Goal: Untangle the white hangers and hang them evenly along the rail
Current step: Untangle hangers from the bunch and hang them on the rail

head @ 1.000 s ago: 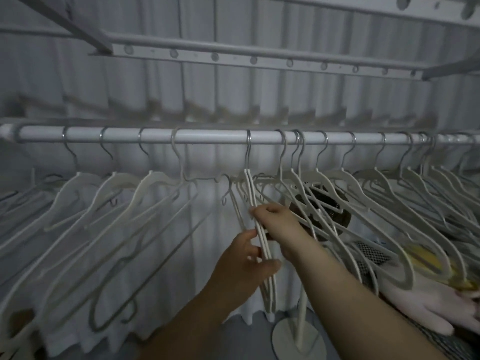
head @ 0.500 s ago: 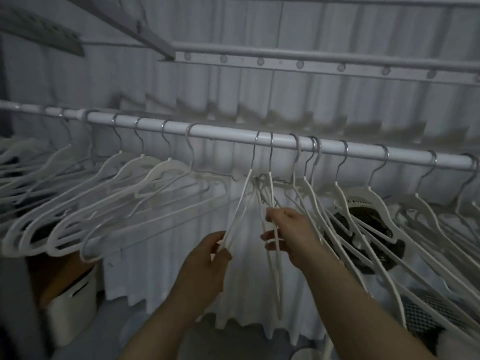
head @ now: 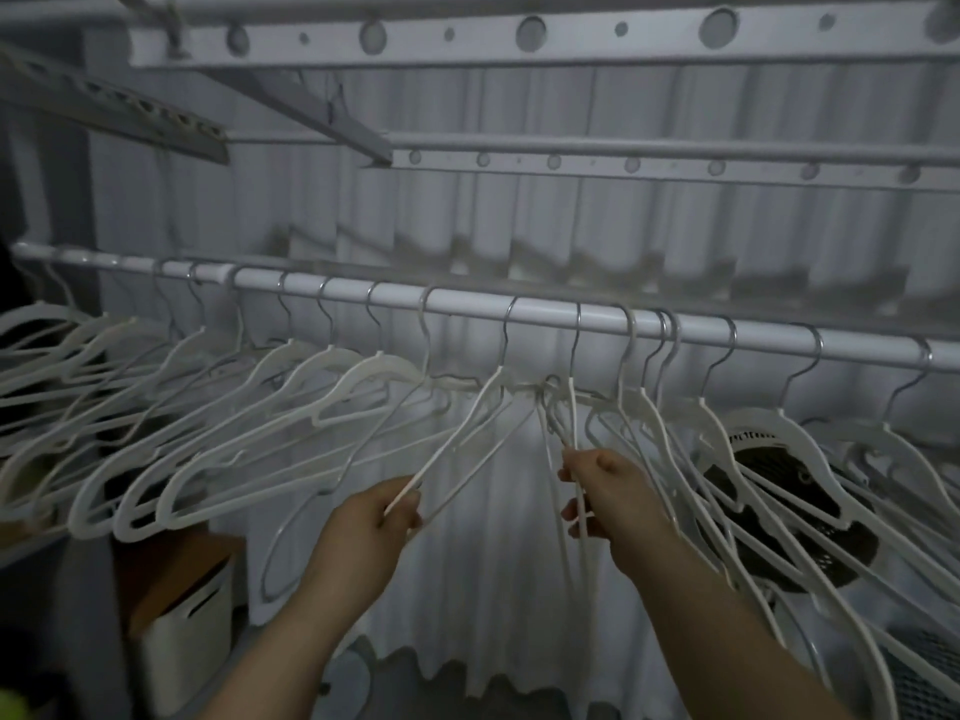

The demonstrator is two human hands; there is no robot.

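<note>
Dim, curtain-draped walls are seen behind a white rail that runs left to right across the frame, sloping slightly lower toward the right, with perforated drying bars mounted above it. Along the rail, white hangers are hung by metal hooks: the hangers to the left are fanned out at fairly regular gaps, while those to the right are crowded, two hooks being seen almost touching. Between the two groups, directly above and ahead of the hands, two hangers are being drawn apart. One arm of the left-hand hanger is pinched in the closed fingers of the left hand and angled down and leftward from its hook. The right-hand hanger, hung nearly edge-on and vertical, is gripped by the curled right hand just below a knot of plastic where the necks appear snagged. That snag lies nearer the right hand, so the freeing is judged likely to fall to it. A dark fan is visible behind the right-hand cluster, and a white bin on the floor at lower left.
</note>
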